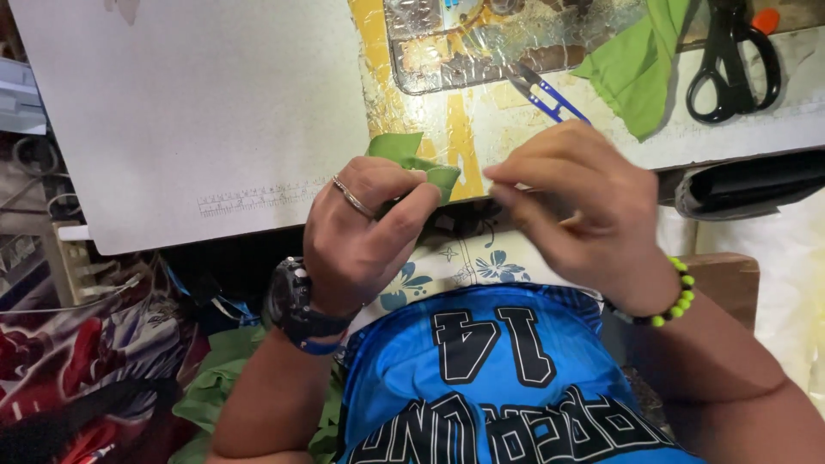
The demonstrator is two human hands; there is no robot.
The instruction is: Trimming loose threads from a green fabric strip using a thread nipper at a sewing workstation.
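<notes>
Cluttered sewing desk point(215, 112), near edge: left hand point(361, 232) pinches small folded green fabric piece point(412, 159) between thumb and fingers. Right hand point(576, 206) fingers pinched just beside it, contents unclear. Fabric looks light, limp, non-fragile; grip at the fold.

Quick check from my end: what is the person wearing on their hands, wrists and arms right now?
The left hand has a thin silver-coloured ring on one finger and a chunky black wristwatch with a blue band edge at the wrist. The right hand is bare of rings as far as shows; its wrist carries a bracelet of neon yellow-green and dark beads. Both forearms are bare, no sleeves in view.
</notes>
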